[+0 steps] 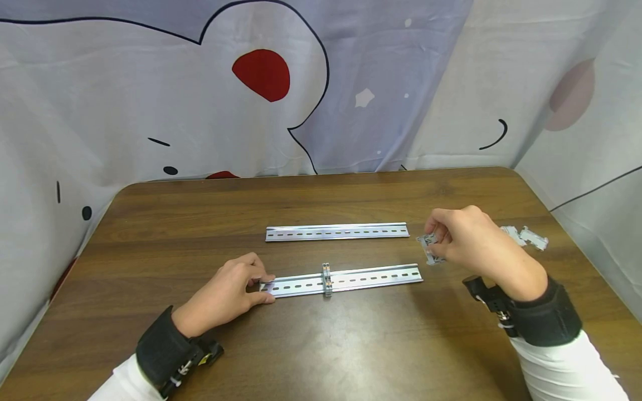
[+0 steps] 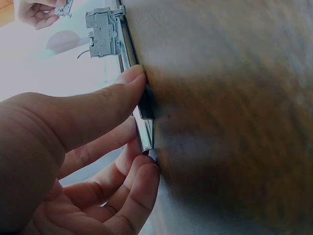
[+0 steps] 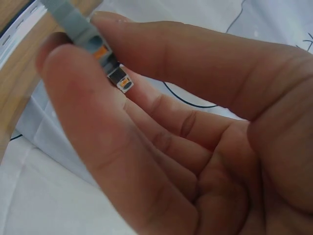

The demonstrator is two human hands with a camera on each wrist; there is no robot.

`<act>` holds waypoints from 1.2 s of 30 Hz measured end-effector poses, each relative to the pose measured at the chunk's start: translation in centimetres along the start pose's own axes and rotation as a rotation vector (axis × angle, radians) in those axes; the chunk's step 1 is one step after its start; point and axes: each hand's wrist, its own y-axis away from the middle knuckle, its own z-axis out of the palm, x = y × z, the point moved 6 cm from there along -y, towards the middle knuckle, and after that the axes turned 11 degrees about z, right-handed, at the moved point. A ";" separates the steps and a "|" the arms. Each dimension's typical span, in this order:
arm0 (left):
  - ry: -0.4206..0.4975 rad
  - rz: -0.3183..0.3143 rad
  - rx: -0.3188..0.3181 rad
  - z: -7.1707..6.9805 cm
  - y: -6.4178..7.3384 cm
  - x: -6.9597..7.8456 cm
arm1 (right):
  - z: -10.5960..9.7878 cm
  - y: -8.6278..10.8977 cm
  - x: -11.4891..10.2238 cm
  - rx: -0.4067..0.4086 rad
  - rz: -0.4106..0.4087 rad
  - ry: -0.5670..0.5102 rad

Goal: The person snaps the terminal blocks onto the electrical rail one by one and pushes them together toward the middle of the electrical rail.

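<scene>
Near the middle of the table lies a slotted metal DIN rail [image 1: 376,277], its left end pinched between the thumb and fingers of my left hand [image 1: 228,289]. A grey terminal block [image 1: 327,280] sits across this rail, left of its middle; the left wrist view shows the block [image 2: 103,33] side-on, standing up from the rail. Off the rail's right end, my right hand [image 1: 476,242] pinches another grey terminal block [image 1: 430,249] between thumb and index finger. Orange spots show on that block [image 3: 100,51] in the right wrist view.
A second DIN rail [image 1: 337,232] lies behind the first, with no block on it. More grey terminal blocks [image 1: 534,238] lie at the table's right side, partly behind my right hand. A printed curtain [image 1: 150,100] hangs beyond the wooden table [image 1: 351,345].
</scene>
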 end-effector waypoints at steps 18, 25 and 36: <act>0.010 -0.003 0.000 0.0 0.1 0.0 | 1.2 -0.1 -0.1 -0.063 -0.007 0.055; 0.011 -0.005 -0.004 0.0 0.1 0.1 | 2.0 -0.4 0.0 -0.122 0.008 0.044; 0.019 -0.014 -0.006 0.0 0.0 0.0 | 3.3 -0.8 0.3 -0.227 0.053 0.062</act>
